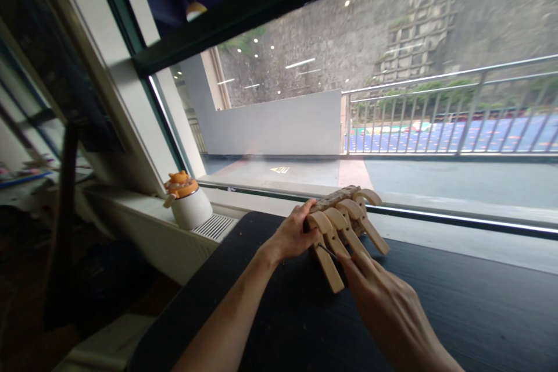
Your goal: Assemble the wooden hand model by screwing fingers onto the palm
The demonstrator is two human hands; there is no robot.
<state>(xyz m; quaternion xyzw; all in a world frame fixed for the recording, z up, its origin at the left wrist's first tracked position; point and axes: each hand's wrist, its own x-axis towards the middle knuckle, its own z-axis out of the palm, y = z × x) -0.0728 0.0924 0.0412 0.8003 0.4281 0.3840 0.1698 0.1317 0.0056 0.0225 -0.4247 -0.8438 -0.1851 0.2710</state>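
Observation:
A pale wooden assembly [337, 218] stands on a black table, with several curved pieces and straight legs fixed along a rough, bark-like log [335, 197]. My left hand [293, 235] is closed round its left end, thumb near the closest leg [330, 272]. A thin dark metal rod [328, 252], perhaps a hex key, is pinched in my right hand [377, 282]. Its far tip meets a hole near the top of that leg. The fingers of my right hand hide the rod's other end. Small dark holes or screw heads show on the other legs.
The black tabletop [471, 302] runs up to a window sill and a large pane. Left of it, a white pot with an orange animal-shaped lid [190, 208] stands beside a vent grille [215, 225]. A dark window frame [172, 142] rises behind the pot.

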